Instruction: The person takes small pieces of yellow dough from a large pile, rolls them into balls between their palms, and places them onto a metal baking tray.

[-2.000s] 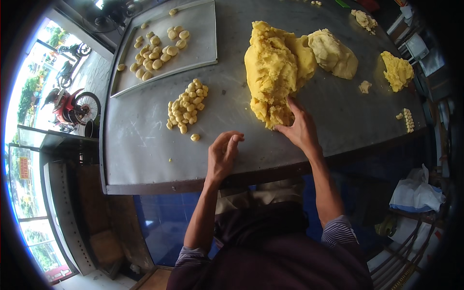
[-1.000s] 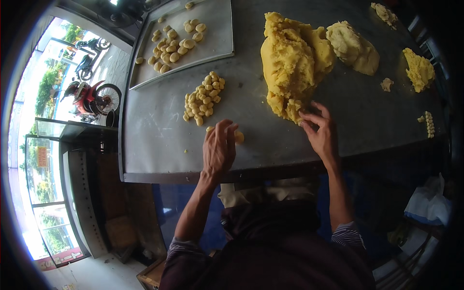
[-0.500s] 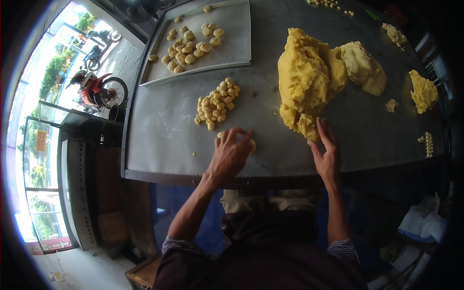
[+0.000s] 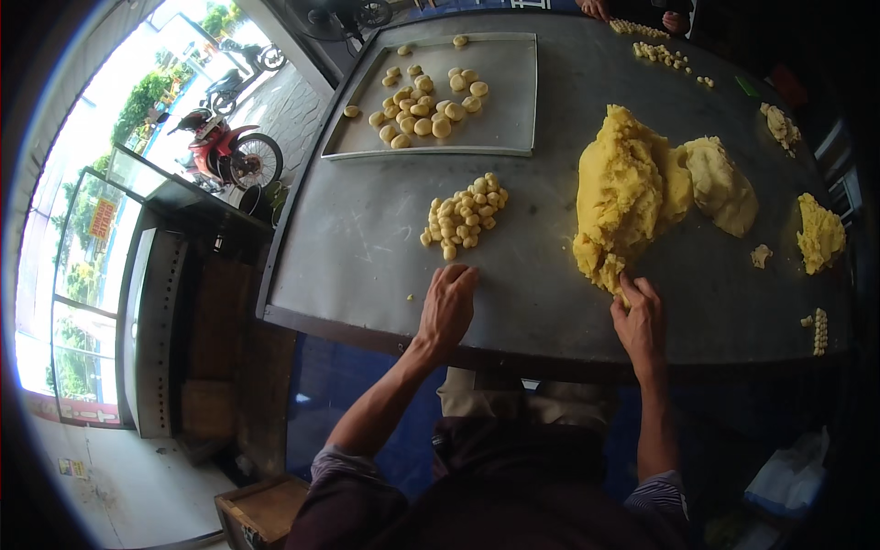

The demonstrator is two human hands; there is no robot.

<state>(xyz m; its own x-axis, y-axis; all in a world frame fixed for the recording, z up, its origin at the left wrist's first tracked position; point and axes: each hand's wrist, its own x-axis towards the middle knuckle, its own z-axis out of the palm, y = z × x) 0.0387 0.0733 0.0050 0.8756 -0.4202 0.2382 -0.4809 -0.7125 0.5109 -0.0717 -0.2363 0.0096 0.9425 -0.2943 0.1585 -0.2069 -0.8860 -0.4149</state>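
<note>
My left hand (image 4: 447,307) rests on the metal table with fingers curled down, just below a pile of small pale-yellow dough balls (image 4: 463,215); whatever is under its fingers is hidden. My right hand (image 4: 639,316) has its fingers bent against the lower end of a large, crumbly yellow dough mass (image 4: 619,192), gripping its edge. A paler dough lump (image 4: 722,183) leans against the mass's right side. A shallow metal tray (image 4: 348,152) with several flattened dough rounds lies at the back left.
The steel table (image 4: 330,257) also holds a yellow lump (image 4: 819,234), small scraps and rows of tiny pieces (image 4: 819,332). Another person's hands (image 4: 596,9) show at the far edge. A doorway with motorcycles (image 4: 215,147) is at left, a wooden box (image 4: 261,504) below.
My left fingers, earlier raised over a small dough piece, are now curled down. My right hand stays at the dough's lower end. The view has shifted, showing another person's hands at the far edge.
</note>
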